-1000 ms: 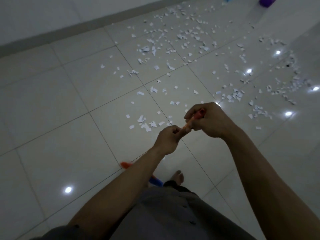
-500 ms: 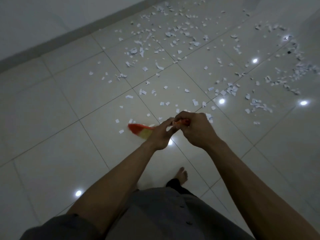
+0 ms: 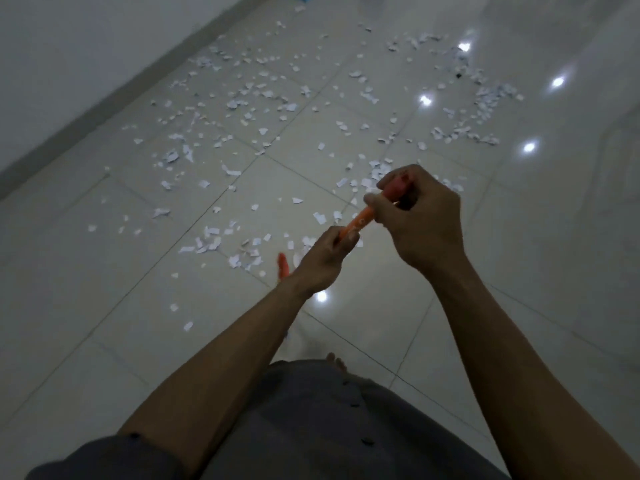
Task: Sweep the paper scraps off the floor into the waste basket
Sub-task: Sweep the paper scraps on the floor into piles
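Note:
Both my hands grip an orange broom handle (image 3: 360, 221). My right hand (image 3: 420, 220) curls round its red top end, and my left hand (image 3: 322, 261) holds it lower down. Only a blurred orange sliver of the broom head (image 3: 283, 266) shows beside my left wrist, low over the floor. White paper scraps (image 3: 242, 251) lie just beyond the broom head, and many more scraps (image 3: 263, 91) are scattered across the tiles further out. No waste basket is in view.
Pale glossy floor tiles (image 3: 86, 306) stretch all around, with ceiling-light reflections. A wall with a dark skirting (image 3: 104, 102) runs along the upper left. A denser band of scraps (image 3: 485, 98) lies at the upper right. My bare toes (image 3: 337, 363) show below my arms.
The broom head swung from out at the left back in beside my left wrist. My view turned, and the scraps now lie closer ahead of my hands.

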